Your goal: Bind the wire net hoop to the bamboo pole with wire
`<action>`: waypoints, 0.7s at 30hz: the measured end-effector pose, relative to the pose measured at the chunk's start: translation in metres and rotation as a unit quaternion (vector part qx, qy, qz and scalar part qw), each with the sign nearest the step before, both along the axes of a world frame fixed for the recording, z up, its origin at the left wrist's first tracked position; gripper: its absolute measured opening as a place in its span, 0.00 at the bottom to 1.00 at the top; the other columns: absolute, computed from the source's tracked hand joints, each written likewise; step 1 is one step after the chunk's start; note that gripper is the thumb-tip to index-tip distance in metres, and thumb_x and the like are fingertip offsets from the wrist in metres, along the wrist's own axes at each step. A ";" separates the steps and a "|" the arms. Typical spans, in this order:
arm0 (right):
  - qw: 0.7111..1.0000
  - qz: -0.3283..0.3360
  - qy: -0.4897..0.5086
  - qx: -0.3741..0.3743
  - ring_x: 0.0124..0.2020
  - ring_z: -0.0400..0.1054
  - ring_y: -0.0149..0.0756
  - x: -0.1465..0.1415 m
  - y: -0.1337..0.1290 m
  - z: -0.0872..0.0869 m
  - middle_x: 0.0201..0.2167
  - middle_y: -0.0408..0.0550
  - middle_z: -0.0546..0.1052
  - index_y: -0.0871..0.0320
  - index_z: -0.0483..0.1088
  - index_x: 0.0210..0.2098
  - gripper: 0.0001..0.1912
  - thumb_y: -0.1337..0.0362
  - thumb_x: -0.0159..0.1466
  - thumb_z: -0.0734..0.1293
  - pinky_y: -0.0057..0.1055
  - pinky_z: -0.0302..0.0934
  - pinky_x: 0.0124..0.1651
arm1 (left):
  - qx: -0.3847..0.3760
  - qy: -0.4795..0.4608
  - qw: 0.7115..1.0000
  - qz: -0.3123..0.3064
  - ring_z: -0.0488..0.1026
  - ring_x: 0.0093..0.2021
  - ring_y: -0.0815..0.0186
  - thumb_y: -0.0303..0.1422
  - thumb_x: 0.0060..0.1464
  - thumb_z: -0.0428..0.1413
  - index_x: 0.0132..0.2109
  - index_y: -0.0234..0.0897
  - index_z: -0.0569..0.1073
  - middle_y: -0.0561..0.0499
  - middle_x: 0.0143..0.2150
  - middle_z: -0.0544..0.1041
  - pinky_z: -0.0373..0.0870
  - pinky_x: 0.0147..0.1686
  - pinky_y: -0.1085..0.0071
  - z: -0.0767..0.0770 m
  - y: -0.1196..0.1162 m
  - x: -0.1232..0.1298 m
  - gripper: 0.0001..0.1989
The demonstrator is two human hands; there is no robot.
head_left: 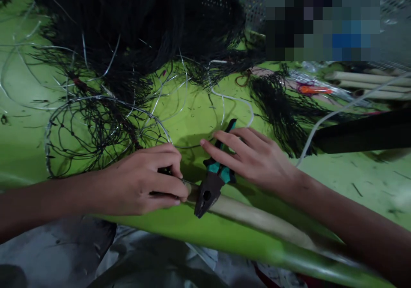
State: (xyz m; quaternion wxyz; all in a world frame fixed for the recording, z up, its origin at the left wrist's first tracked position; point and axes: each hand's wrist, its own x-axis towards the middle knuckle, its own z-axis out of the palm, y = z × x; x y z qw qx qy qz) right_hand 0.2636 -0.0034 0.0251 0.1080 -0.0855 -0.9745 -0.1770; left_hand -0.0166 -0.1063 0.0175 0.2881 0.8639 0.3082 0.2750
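My left hand (150,178) is closed at the near end of a pale wooden pole (257,213), with its fingertips pinched together there. Beside that hand lies a dark knotted net (93,138) on a round wire hoop (48,151); the hoop's ends run in behind the fingers. My right hand (253,153) has its fingers laid over the handles of pliers (210,189) with black and teal grips. The pliers' dark jaws point down across the pole, close to my left fingertips. How the right thumb grips is hidden.
A large heap of black netting (128,18) covers the back of the green table (199,112). Clear line strands (184,86) curl around it. To the right are a smaller black net bundle (276,103), an orange item (314,89), more poles (369,82) and a dark bar (362,131).
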 end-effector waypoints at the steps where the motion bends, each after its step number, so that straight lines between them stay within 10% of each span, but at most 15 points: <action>1: 1.000 -0.004 -0.005 -0.001 0.45 0.68 0.38 0.000 0.000 0.000 0.57 0.52 0.76 0.58 0.66 0.65 0.26 0.76 0.68 0.63 0.35 0.64 0.43 | 0.000 -0.003 1.000 0.000 0.71 0.46 0.62 0.28 0.66 0.59 0.42 0.40 0.79 0.47 0.40 0.73 0.69 0.45 0.66 0.000 0.000 0.000 0.04; 9: 0.991 -0.037 -0.049 -0.118 0.62 0.69 0.43 0.004 -0.007 0.004 0.73 0.50 0.60 0.59 0.60 0.71 0.31 0.77 0.69 0.56 0.37 0.74 0.54 | -0.011 0.003 1.000 -0.005 0.71 0.46 0.62 0.28 0.65 0.60 0.41 0.40 0.79 0.48 0.41 0.73 0.68 0.45 0.67 0.003 0.001 0.000 0.03; 21: 0.942 -0.068 0.078 -0.318 0.67 0.67 0.43 0.007 0.004 0.010 0.67 0.56 0.68 0.59 0.65 0.65 0.25 0.72 0.68 0.63 0.41 0.67 0.67 | -0.019 -0.002 1.000 0.013 0.73 0.44 0.61 0.28 0.64 0.61 0.42 0.39 0.80 0.48 0.39 0.72 0.68 0.42 0.67 0.004 0.003 -0.002 0.03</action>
